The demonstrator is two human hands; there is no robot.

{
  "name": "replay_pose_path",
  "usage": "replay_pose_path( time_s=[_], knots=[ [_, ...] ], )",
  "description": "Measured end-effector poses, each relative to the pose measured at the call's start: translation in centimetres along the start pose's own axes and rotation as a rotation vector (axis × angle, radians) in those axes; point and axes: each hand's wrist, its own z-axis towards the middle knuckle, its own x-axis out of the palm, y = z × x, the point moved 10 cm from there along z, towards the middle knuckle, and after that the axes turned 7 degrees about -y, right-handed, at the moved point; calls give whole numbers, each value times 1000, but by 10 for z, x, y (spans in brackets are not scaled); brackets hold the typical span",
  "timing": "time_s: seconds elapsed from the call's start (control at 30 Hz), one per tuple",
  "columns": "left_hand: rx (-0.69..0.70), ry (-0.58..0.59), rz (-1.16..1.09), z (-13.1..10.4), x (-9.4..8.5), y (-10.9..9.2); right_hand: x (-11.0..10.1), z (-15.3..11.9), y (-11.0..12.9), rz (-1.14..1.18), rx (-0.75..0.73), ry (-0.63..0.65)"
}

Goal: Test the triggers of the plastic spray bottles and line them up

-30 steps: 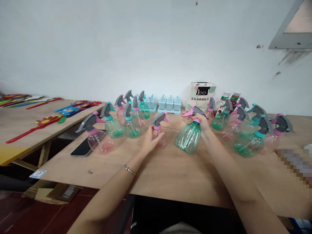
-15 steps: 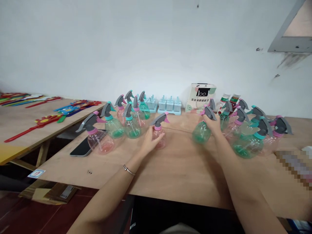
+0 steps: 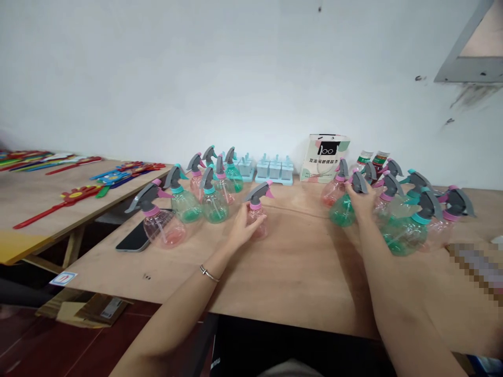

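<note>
At the far left, a side table (image 3: 29, 196) carries colourful sticks, the nearest a red stick with a flower shape (image 3: 74, 195). Right of it, on the main wooden table (image 3: 283, 277), a dark phone (image 3: 133, 238) lies flat, with a left-hand pink bottle (image 3: 165, 230) standing at its right end. Beyond these, more pink and green spray bottles stand in a close cluster (image 3: 200, 196), their grey trigger heads upright.

Just right of the cluster, the left hand (image 3: 244, 228), with a metal bracelet (image 3: 208, 273) on its wrist, is closed around the small pink spray bottle (image 3: 255, 208). The bottle stands upright between fingers and thumb, the thumb across its near side and the trigger head rising above the hand. Farther back are pale blue moulds (image 3: 274, 170) and, to their right, a printed paper bag (image 3: 324, 157) near the wall.

On the right, the right hand (image 3: 362, 198) pinches the grey head of the green spray bottle (image 3: 341, 212). The bottle's body sits below and left of that hand, upright, partly in front of a right-hand pink bottle (image 3: 332, 191). Past the hand, more spray bottles are grouped (image 3: 408, 230), and two capped bottles with labels (image 3: 379, 161) stand behind, on the far side.
</note>
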Motion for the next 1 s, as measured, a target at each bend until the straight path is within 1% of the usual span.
replay_pose_path(
  time_s=[0.07, 0.17, 0.23, 0.27, 0.33, 0.37, 0.4, 0.43, 0.47, 0.5, 0.53, 0.57, 0.6, 0.63, 0.67, 0.73, 0.8, 0.9, 0.93, 0.97, 1.0],
  knots=[
    [5, -2, 13, -1, -1, -1, -1, 0, 4, 20, -66, 3],
    [6, 3, 39, -1, -2, -1, -6, 6, 8, 85, -164, 48],
    [11, 13, 32, -1, -2, 0, -17, 12, 18, 120, -267, 38],
    [19, 18, 15, -1, 0, 1, -26, 14, 28, 132, -340, -7],
    [36, 30, -41, -1, 3, 3, -47, 11, 56, 166, -513, -162],
    [41, 37, -69, -1, 6, 4, -55, 4, 73, 192, -598, -231],
    [45, 47, -91, -2, 10, 5, -57, -5, 91, 225, -672, -270],
    [48, 62, -104, -4, 14, 5, -53, -16, 108, 253, -726, -254],
    [51, 83, -107, -6, 19, 5, -39, -29, 126, 265, -765, -153],
    [58, 110, -100, -8, 25, 3, -21, -43, 141, 292, -783, -19],
    [68, 136, -86, -11, 30, 1, 0, -60, 153, 325, -772, 139],
    [82, 157, -70, -14, 34, -2, 23, -77, 159, 343, -721, 311],
    [96, 170, -53, -17, 36, -5, 45, -93, 159, 346, -633, 460],
    [108, 173, -36, -19, 38, -8, 64, -109, 156, 339, -539, 581],
    [116, 169, -20, -21, 38, -10, 80, -125, 152, 329, -458, 678],
    [125, 166, 12, -23, 39, -12, 101, -153, 144, 325, -352, 811],
    [140, 179, 56, -25, 41, -14, 111, -172, 140, 331, -288, 879],
    [191, 199, 123, -26, 42, -16, 114, -181, 134, 339, -175, 866],
    [225, 187, 142, -25, 39, -19, 114, -181, 133, 346, -134, 856],
    [267, 150, 160, -22, 33, -22, 114, -179, 132, 353, -91, 851],
    [314, 77, 179, -18, 21, -25, 114, -178, 130, 357, -47, 853]
  ],
)
